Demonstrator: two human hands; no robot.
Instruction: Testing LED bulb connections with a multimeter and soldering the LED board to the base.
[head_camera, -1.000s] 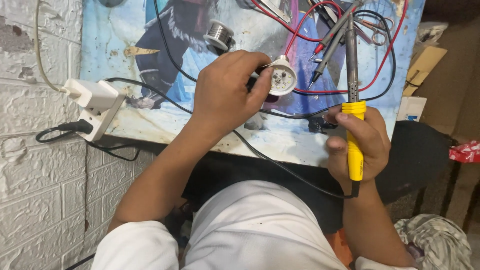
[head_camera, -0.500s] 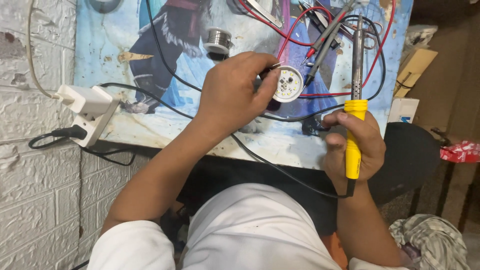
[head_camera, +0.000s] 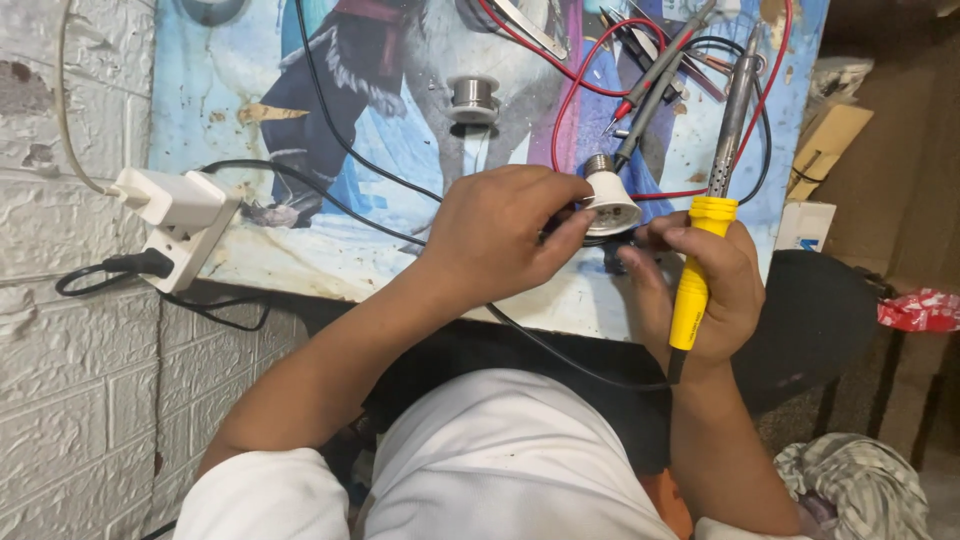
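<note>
My left hand (head_camera: 500, 235) grips a white bulb base (head_camera: 608, 202) with a metal screw cap, held just above the picture-covered board (head_camera: 330, 230). My right hand (head_camera: 700, 285) holds a soldering iron with a yellow handle (head_camera: 692, 270); its metal shaft (head_camera: 732, 110) points up and away, and its thumb and fingers also touch the bulb base from the right. The inside of the base is hidden by my fingers.
A solder spool (head_camera: 472, 95) lies above my left hand. Red and black probe leads (head_camera: 640, 95) and tweezers (head_camera: 530, 25) lie at the top. A white power strip with an adapter (head_camera: 175, 225) hangs at the left edge by the brick wall. Cardboard boxes (head_camera: 830, 140) sit right.
The bulb base has been turned so its screw cap points up and away instead of its round face showing. Both hands have come closer together; the soldering iron stays upright.
</note>
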